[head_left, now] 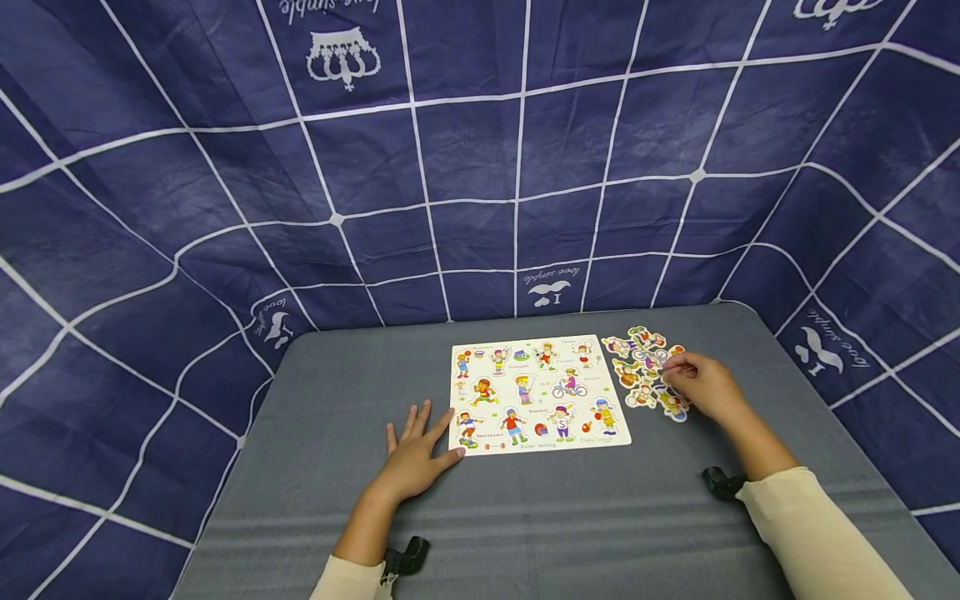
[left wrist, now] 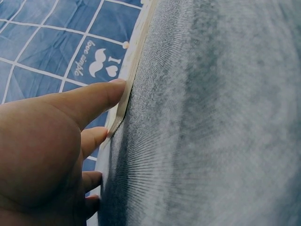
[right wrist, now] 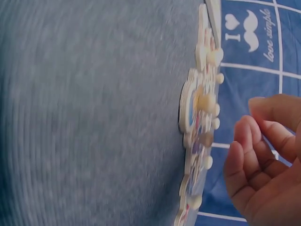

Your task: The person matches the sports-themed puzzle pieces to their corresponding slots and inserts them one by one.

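A white puzzle board (head_left: pixel 501 421) printed with sports figures lies flat on the grey table. My left hand (head_left: pixel 411 462) is spread at its near left corner; in the left wrist view, the thumb (left wrist: pixel 106 94) and a fingertip rest against the board's edge (left wrist: pixel 134 61). To the board's right lies a cluster of cut-out puzzle pieces (head_left: pixel 628 377) with small knobs (right wrist: pixel 207 102). Over that cluster's right side hovers my right hand (head_left: pixel 705 385), its fingers loosely curled. Its thumb and index fingertips come close together, and nothing shows between them in the right wrist view.
The grey table (head_left: pixel 540 517) ends at a blue curtain (head_left: pixel 480 167) with white grid lines, which rises behind and on both sides. Black straps with devices sit on both wrists, such as the left one (head_left: pixel 407 557). The pieces overlap each other close beside the board.
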The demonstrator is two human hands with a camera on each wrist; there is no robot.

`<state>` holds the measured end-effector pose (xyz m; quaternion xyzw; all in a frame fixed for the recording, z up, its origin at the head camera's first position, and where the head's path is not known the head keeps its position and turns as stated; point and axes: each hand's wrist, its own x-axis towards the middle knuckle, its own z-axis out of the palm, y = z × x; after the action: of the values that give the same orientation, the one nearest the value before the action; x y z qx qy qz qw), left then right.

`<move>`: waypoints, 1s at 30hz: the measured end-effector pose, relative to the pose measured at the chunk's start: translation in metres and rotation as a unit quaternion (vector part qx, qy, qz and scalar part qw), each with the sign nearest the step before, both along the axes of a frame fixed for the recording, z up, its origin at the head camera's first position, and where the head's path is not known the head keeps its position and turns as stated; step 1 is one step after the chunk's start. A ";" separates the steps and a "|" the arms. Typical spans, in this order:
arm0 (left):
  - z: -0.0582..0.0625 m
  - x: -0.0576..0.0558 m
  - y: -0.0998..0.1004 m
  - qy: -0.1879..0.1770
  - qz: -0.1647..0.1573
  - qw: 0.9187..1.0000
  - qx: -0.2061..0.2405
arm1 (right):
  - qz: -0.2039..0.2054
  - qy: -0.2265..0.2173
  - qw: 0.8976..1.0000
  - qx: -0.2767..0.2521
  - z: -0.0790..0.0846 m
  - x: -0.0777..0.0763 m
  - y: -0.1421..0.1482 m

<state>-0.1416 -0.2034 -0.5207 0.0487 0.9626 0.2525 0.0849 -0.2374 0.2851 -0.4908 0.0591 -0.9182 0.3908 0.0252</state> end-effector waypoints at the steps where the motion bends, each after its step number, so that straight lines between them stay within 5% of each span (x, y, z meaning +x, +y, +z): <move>1: 0.000 0.000 0.000 -0.001 0.000 1.000 0.000 | 0.002 -0.007 1.000 0.005 0.000 0.000 0.002; 14: 0.001 0.001 0.000 -0.002 -0.002 1.000 0.007 | 0.002 -0.022 0.996 0.087 -0.008 0.001 0.016; 30: 0.000 0.001 0.000 -0.007 0.004 1.000 0.008 | 0.018 -0.038 0.994 0.104 -0.006 0.004 0.018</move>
<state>-0.1406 -0.2030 -0.5203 0.0434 0.9602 0.2606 0.0901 -0.2332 0.3036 -0.4971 0.0626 -0.9528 0.2961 -0.0231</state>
